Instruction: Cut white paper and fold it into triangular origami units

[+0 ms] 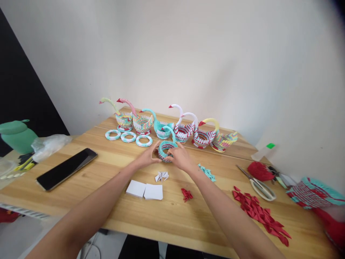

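Between my hands, on the wooden table, stands a folded-paper swan (165,145) with a round teal and red basket body; a teal curved neck rises at its back. My left hand (147,158) curves round its left side, thumb low and fingers near the rim. My right hand (181,157) grips the right side, its fingertips at the rim and partly inside the opening. Nearer me lie a few white folded paper pieces (161,176), two stacks of white paper (153,191) and a small heap of red folded pieces (187,194).
Several finished paper swans (142,124) line the table's back, with paper rings (143,140) before them. At left lies a phone (67,168). Rightward are teal pieces (207,173), a long spread of red pieces (260,212), scissors (261,189) and a woven-looking paper piece (314,192).
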`<state>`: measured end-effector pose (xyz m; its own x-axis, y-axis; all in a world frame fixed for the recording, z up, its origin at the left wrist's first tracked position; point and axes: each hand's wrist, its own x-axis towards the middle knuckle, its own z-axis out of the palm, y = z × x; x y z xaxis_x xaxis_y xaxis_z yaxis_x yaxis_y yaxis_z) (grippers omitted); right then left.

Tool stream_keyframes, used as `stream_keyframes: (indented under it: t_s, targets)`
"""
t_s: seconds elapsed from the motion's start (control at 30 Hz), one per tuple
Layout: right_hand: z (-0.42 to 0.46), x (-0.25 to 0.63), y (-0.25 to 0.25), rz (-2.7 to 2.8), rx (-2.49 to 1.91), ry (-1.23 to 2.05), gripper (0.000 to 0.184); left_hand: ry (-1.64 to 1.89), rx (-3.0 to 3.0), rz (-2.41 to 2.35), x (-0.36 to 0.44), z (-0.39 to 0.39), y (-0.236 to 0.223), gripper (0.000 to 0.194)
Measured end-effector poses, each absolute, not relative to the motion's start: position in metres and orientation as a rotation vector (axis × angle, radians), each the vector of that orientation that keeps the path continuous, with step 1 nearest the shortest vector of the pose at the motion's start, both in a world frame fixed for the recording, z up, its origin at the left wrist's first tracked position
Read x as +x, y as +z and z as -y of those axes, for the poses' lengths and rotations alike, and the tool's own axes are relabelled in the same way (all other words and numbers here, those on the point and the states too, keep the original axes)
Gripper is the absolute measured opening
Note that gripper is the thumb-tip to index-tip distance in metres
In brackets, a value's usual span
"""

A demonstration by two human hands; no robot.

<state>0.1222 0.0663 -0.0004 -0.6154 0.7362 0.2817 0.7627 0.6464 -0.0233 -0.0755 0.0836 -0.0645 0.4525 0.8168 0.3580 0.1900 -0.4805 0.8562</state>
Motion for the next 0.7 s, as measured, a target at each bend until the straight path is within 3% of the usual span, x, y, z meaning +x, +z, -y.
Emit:
stream_keyframes:
  t_s: [0.4,0.7]
  targets:
    - [-0.07,0.117,-0.004,2.623,-1.288,-0.125,0.022,1.051,1.971,-0.891,-0.075,-0.088,-0.071,0.095]
    - [-0.066,0.114,0.02,2.618,-1.294,-0.126,0.029,1.099,1.808,-0.824,-0.08,-0.09,-0.075,0.092]
